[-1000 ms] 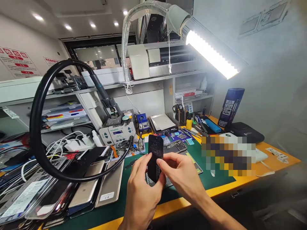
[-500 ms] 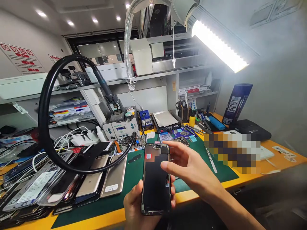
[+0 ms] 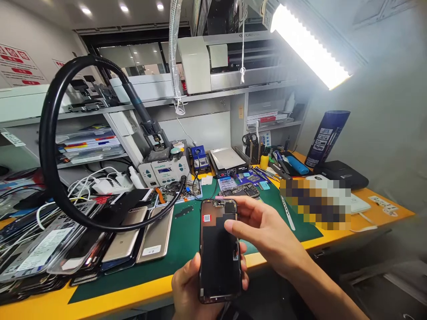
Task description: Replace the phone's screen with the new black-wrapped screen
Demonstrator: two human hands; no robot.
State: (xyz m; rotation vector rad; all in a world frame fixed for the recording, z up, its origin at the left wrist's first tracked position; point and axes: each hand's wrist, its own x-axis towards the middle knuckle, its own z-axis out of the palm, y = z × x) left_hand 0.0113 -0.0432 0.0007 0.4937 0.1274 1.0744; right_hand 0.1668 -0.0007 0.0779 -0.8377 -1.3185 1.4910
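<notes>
A phone screen [image 3: 218, 262], its dark inner side facing me, stands tilted toward me above the front edge of the bench. A small red-and-white code sticker and a row of parts show near its top. My left hand [image 3: 187, 280] grips the lower half, thumb along the left edge and fingertips curled round the right. At the upper right my right hand [image 3: 267, 229] pinches the screen, with the thumb on its inner face; the other fingers are partly hidden behind the edge. Beyond them a bare phone circuit board [image 3: 242, 191] lies on the green mat [image 3: 187, 238].
Several phones [image 3: 125, 242] lie stacked on the left under the looping black hose [image 3: 45, 146] of a hot-air station [image 3: 163, 171]. A heating plate [image 3: 230, 160] stands behind the mat. At right are a metal spudger [image 3: 287, 213] and a blurred patch; a bright lamp [image 3: 310, 46] hangs overhead.
The view has shifted slightly, so the bench appears a little higher and more to the left. Both hands keep their hold on the phone screen, which has turned slightly.
</notes>
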